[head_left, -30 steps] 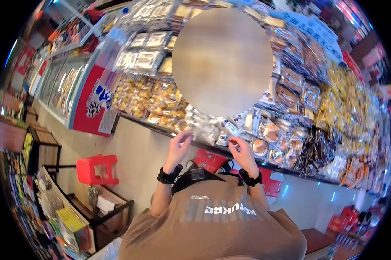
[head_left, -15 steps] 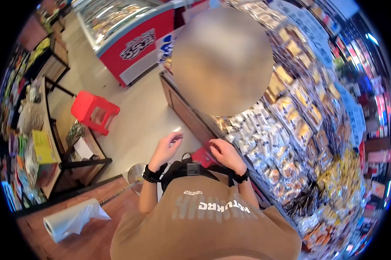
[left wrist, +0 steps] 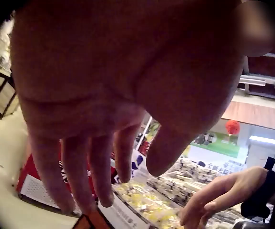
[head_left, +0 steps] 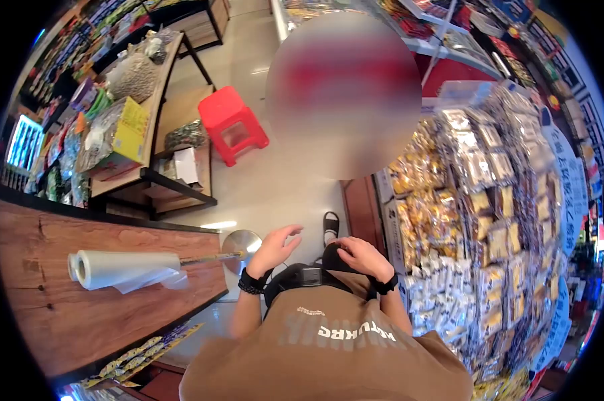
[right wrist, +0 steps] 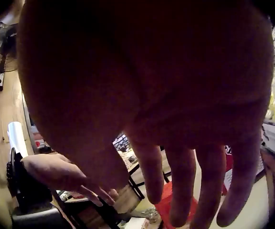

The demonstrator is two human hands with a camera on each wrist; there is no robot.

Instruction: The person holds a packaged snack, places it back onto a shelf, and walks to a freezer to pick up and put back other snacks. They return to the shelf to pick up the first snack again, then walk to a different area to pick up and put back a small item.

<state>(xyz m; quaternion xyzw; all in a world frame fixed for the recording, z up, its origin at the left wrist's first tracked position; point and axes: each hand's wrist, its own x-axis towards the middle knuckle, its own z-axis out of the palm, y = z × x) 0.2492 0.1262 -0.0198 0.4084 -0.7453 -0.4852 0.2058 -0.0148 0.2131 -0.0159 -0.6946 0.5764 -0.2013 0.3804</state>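
My left hand (head_left: 275, 250) hangs in front of my waist, its fingers relaxed and nothing in them. In the left wrist view its palm (left wrist: 104, 81) faces the camera, with fingers and thumb spread loosely. Beside it my right hand (head_left: 363, 258) is also bare, fingers loosely extended over my dark trousers. The right wrist view shows that palm (right wrist: 166, 95) in shadow, fingers pointing down. Nearest the left hand is a round metal disc (head_left: 243, 248) by the wooden counter. Packaged snacks (head_left: 436, 281) fill the display to the right of my right hand.
A roll of clear plastic bags (head_left: 125, 269) lies on the wooden counter (head_left: 41, 254) at left. Ahead on the tiled floor stands a red stool (head_left: 230, 120), near a black-framed shelf table (head_left: 148, 175). The snack display's dark side panel (head_left: 365, 207) borders the aisle. A blurred circle covers part of the head view.
The head view has swung left, away from facing the snack display, so it now lies at right and the counter at left. Both hands stay before the waist and hold nothing.
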